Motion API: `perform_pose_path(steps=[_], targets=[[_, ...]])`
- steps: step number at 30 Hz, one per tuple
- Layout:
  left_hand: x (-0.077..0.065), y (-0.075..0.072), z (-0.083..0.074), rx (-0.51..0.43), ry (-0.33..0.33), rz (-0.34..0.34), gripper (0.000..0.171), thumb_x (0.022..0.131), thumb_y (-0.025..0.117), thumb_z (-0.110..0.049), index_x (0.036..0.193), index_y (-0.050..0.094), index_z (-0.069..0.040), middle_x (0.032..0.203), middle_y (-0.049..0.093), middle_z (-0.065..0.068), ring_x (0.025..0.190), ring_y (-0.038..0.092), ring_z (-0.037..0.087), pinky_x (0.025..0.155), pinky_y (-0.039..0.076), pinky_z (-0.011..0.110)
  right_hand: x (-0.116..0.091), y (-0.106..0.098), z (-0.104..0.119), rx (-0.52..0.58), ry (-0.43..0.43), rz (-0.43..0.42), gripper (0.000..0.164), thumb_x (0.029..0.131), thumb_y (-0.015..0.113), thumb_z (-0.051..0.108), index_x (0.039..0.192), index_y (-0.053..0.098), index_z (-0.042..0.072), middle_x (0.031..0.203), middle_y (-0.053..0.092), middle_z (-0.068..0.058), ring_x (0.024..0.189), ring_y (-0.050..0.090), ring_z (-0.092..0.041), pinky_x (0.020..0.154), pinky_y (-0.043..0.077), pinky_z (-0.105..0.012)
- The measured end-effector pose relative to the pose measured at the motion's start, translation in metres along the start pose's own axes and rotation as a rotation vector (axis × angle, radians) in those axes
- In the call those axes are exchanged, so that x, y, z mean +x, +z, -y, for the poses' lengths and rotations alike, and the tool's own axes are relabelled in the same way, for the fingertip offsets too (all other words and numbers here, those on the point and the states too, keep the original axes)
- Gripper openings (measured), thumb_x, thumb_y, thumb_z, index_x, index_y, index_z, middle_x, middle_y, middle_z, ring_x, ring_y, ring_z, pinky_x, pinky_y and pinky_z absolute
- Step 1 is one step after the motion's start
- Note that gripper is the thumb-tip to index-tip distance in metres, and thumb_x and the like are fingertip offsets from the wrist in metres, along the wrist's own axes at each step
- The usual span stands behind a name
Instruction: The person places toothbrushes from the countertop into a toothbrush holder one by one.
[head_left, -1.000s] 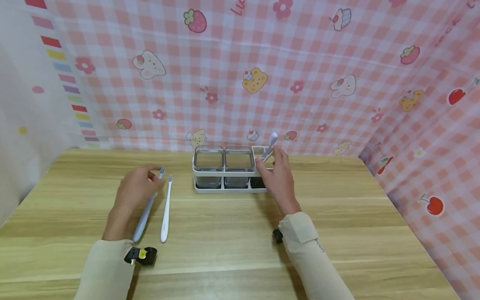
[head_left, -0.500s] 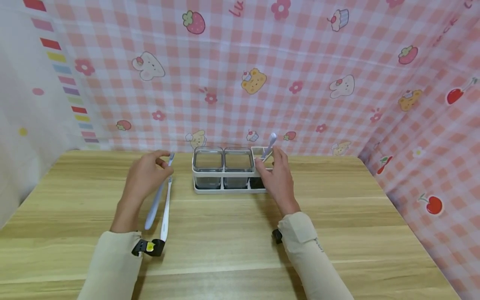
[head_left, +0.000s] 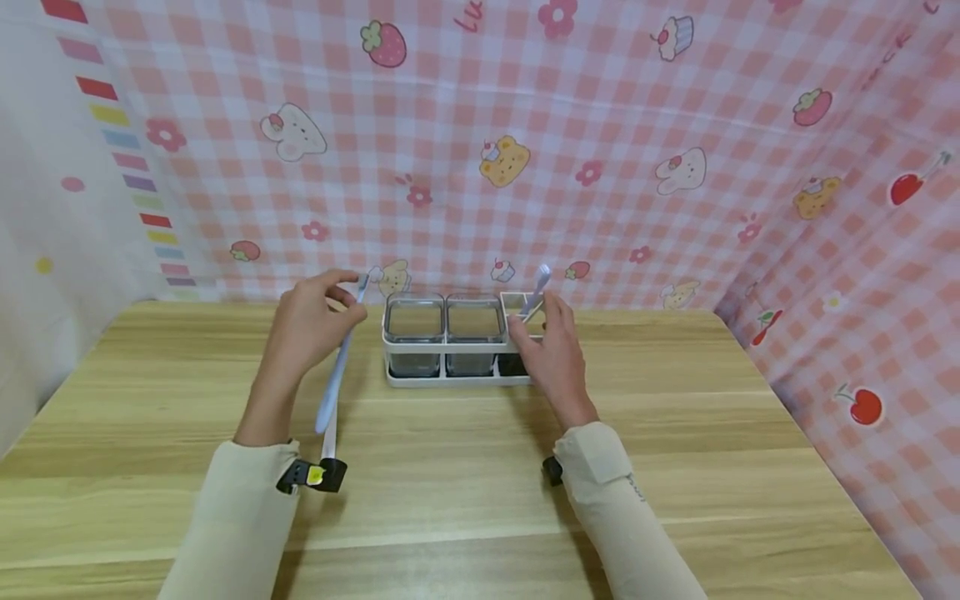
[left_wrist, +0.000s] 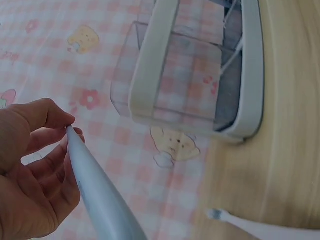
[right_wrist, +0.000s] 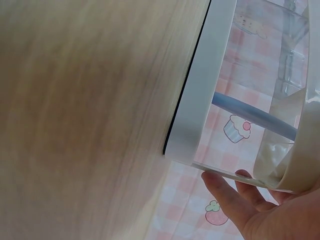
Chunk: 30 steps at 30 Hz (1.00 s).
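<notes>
My left hand (head_left: 311,321) pinches a pale blue toothbrush (head_left: 339,362) near its head and holds it lifted off the table, just left of the white holder rack (head_left: 450,377); the left wrist view shows the handle (left_wrist: 97,192) between my fingers. A white toothbrush (left_wrist: 265,229) lies on the wood under it. My right hand (head_left: 551,354) grips the right end of the rack, where another toothbrush (head_left: 538,287) stands in the end slot. Two clear cups (head_left: 444,321) sit in the rack.
The wooden table (head_left: 712,433) is bounded by pink checked cloth walls (head_left: 600,150) at the back and right, and a pale wall at the left. In the right wrist view the rack frame (right_wrist: 200,95) is very near my fingers.
My left hand has lifted the blue toothbrush off the table and carried it up and right toward the rack. The white toothbrush stays on the wood. My right hand has not moved.
</notes>
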<state>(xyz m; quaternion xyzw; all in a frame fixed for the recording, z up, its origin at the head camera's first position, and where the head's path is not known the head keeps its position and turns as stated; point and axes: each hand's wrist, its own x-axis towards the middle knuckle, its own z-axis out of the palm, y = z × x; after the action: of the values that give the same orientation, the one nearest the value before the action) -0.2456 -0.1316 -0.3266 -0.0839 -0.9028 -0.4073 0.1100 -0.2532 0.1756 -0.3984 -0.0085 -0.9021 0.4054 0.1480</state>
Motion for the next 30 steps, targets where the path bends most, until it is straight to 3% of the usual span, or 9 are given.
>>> perform_pose_path(steps=[14, 30], targets=[[0.012, 0.014, -0.035, -0.188, 0.066, -0.013, 0.045, 0.091, 0.063, -0.006, 0.136, 0.062, -0.001, 0.099, 0.068, 0.018, 0.079, 0.064, 0.028, 0.055, 0.056, 0.026, 0.003, 0.0, 0.0, -0.007, 0.003, -0.001, 0.075, 0.099, 0.055, 0.053, 0.158, 0.033, 0.014, 0.162, 0.029, -0.009, 0.129, 0.052, -0.035, 0.101, 0.047, -0.054], [0.03, 0.04, -0.083, -0.221, 0.139, -0.046, 0.043, 0.09, 0.067, -0.01, 0.133, 0.065, -0.008, 0.097, 0.069, 0.012, 0.078, 0.065, 0.026, 0.061, 0.056, 0.034, 0.0, -0.001, 0.001, 0.02, -0.009, 0.0, 0.074, 0.098, 0.057, 0.051, 0.158, 0.034, 0.012, 0.161, 0.029, -0.01, 0.129, 0.051, -0.036, 0.1, 0.047, -0.054]])
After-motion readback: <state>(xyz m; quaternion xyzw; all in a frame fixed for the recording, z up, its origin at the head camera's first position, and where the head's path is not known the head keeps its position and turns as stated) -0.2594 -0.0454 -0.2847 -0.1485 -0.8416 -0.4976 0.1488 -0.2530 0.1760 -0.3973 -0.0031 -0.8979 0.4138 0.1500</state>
